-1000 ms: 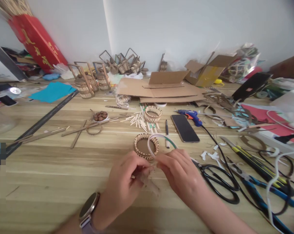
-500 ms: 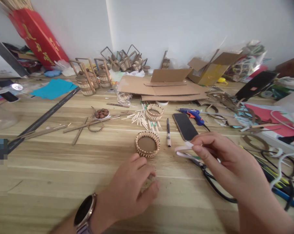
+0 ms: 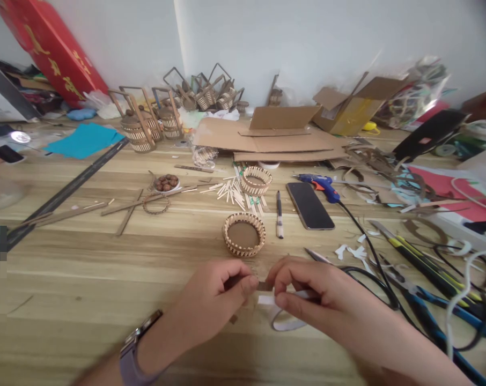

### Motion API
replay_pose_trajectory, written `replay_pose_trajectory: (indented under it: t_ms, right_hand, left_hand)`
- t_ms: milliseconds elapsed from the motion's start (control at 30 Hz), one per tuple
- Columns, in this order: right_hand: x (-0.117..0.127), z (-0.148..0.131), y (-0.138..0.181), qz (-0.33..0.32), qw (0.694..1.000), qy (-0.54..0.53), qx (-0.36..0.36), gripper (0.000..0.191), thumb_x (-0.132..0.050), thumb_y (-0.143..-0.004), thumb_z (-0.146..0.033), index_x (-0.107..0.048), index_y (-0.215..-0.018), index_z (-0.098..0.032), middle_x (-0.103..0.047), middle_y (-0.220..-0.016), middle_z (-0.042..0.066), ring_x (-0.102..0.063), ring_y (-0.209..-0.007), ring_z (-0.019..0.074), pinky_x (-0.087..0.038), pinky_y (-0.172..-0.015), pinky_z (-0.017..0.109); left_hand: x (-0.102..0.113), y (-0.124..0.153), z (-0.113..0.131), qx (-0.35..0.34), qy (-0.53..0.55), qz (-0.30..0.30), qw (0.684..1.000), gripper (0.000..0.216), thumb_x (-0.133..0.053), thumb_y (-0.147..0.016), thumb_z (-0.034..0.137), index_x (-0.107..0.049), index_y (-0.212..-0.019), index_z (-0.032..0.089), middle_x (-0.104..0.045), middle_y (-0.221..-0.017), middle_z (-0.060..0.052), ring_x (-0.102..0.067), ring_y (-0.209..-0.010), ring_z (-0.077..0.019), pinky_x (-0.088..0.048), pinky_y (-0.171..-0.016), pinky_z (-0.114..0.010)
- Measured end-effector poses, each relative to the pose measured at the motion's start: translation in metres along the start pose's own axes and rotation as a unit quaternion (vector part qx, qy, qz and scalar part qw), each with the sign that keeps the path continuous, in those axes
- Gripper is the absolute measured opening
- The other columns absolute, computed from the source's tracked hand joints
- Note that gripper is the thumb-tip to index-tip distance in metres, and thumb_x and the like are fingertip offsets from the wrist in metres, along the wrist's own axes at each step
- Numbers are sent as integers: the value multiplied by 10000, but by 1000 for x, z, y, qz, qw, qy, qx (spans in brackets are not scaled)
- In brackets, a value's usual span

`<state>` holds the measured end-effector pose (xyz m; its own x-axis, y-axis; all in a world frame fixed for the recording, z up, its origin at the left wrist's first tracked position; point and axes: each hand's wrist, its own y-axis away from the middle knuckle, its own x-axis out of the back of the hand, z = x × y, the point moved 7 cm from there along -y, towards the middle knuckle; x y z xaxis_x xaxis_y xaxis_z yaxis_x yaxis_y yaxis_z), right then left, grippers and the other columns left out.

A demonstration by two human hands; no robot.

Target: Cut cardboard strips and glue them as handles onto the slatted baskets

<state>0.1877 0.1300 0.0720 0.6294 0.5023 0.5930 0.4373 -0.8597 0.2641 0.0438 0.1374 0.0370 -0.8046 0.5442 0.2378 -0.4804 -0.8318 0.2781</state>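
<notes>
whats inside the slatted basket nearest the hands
A flat brown base shows inside the slatted basket; its near wall hides that wall's inner face.

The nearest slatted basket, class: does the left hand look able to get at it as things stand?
Probably yes: the slatted basket sits just beyond the left hand, nothing standing between, though that hand seems to pinch a brown strip.

Phone (image 3: 310, 206) lying flat; blue sheet (image 3: 84, 141) at left; red box (image 3: 52, 51), gold lettering, farther back.
</notes>
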Motion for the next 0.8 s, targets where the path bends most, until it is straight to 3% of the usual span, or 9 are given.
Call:
replay_pose_trajectory:
  t_ms: [200, 367, 800]
  right_hand:
    - [-5, 3, -4, 6, 1000, 18, -14, 118, -552, -880, -301, -624, -816, -234, -634, -731, -34, -486, -580, 97, -334, -525, 210]
    - [-6, 4, -4, 4, 999, 31, -31, 125, -542, -873, -295, -608, -788, -231, -590, -658, -50, -442, -517, 85, -286, -479, 210]
    - [-5, 3, -7, 12, 998, 66, -16, 116, -538, -854, -244, -597, -756, -226, -595, -656, -49, -444, -534, 86, -307, -498, 200]
  left_hand:
    - [4, 2, 7, -39, -82, 20, 996, 421, -409, -958, 432, -518, -636, 183, -495, -578, 42, -475, -573, -108, -329, -548, -219]
    - [3, 4, 8, -57, -86, 21, 994, 438, -365, -985, 437, -517, -661, 184, -521, -615, 39, -498, -606, -112, -343, -578, -223]
    - [1, 6, 13, -79, -96, 10, 992, 509, -316, -999, 499, -503, -645, 185, -475, -586, 37, -467, -582, -117, -316, -563, -243]
